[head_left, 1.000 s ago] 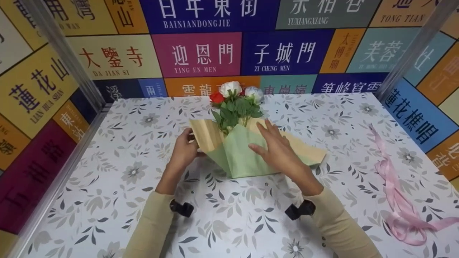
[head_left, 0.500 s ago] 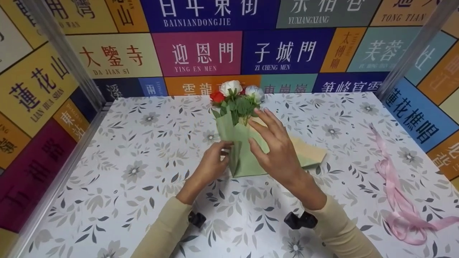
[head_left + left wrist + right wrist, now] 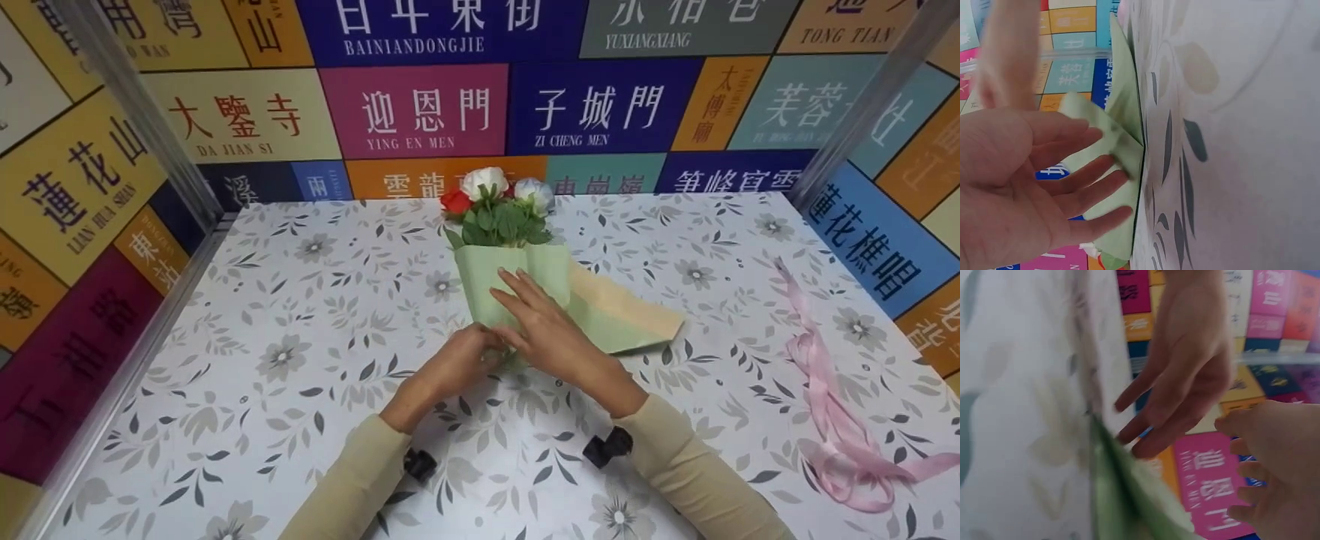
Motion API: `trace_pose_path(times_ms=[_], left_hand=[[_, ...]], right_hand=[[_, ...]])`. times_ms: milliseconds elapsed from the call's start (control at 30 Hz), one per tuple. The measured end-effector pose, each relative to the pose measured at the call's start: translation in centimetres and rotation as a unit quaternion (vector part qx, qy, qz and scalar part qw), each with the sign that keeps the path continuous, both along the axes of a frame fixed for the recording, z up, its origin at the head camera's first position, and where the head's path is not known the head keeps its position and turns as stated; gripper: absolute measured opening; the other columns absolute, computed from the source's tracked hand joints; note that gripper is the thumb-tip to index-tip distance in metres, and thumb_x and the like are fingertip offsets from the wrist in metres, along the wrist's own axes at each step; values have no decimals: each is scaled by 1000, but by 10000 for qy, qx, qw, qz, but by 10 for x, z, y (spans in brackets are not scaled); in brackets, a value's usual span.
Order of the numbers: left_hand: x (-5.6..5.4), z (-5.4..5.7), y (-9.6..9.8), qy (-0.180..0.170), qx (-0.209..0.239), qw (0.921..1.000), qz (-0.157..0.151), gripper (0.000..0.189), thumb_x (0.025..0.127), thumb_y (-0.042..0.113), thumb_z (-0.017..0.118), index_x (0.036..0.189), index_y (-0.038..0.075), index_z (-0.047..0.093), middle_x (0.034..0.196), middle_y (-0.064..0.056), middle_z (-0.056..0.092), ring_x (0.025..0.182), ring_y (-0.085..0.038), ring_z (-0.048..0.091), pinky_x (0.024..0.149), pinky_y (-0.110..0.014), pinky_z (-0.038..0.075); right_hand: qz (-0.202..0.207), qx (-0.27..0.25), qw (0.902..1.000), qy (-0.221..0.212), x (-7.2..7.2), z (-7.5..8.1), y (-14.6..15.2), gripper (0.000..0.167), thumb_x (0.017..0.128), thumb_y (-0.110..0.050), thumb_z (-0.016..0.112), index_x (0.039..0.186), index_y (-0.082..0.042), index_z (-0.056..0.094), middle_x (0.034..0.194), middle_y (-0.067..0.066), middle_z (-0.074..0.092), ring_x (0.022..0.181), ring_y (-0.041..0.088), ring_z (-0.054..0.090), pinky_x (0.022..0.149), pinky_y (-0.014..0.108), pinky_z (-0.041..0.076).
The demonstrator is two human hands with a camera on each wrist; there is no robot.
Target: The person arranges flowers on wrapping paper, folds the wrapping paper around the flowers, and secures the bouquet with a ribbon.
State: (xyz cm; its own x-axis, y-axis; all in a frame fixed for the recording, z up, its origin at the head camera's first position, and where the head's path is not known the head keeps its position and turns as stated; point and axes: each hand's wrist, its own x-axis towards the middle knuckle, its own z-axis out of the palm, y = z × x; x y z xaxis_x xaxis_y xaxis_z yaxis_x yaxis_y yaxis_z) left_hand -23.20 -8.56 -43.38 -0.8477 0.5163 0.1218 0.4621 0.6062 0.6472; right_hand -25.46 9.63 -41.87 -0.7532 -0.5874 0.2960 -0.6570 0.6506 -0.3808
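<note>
A bouquet of artificial roses lies on the table: a red rose (image 3: 454, 201), a white rose (image 3: 484, 182) and a pale bluish-white rose (image 3: 533, 195) above green leaves (image 3: 501, 221). Green wrapping paper (image 3: 484, 274) covers the stems, its left side folded over the front. My left hand (image 3: 465, 361) is at the paper's lower left edge, its fingers extended along the fold (image 3: 1117, 143) in the left wrist view. My right hand (image 3: 551, 334) lies over the front of the paper with straight, spread fingers. The stems are hidden.
The paper's right flap (image 3: 630, 311), cream inside, spreads out flat to the right. A loose pink ribbon (image 3: 829, 405) lies along the table's right side. Behind the floral-patterned table (image 3: 300, 450) stands a wall of coloured sign panels (image 3: 420, 112).
My left hand has brought the paper's left flap over the stems and moved down to its lower edge. My right hand has shifted from the right side onto the folded front.
</note>
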Motion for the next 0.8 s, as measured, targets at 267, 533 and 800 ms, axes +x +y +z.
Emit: trace_pose_path(times_ms=[267,533,800], left_hand=[[-1,2,0,-280,-350,9982,-390,19,92,-1,64,107,-5,75,104,-18,76,103,-33,70,90,-46,55],[2,12,-7,-857,-816,9899,-777,21,97,9,62,89,-4,76,69,0,61,60,-9,47,61,-23,39],[-10,12,-13,-884,-1085,9900,201,20,96,13,65,86,-1,76,68,0,57,56,-11,44,55,-24,38]], right_hand=[[185,951,9905,-972,-14,-28,4,58,104,-33,50,156,-13,35,169,10,13,156,42,5,124,63,7],[315,1480,9724,-1779,-13,-30,10,66,101,-40,56,159,-23,29,170,7,6,156,42,2,122,66,1],[400,1770,9589,-2183,-5,-18,9,69,99,-47,58,158,-29,28,170,2,3,156,38,-1,123,64,4]])
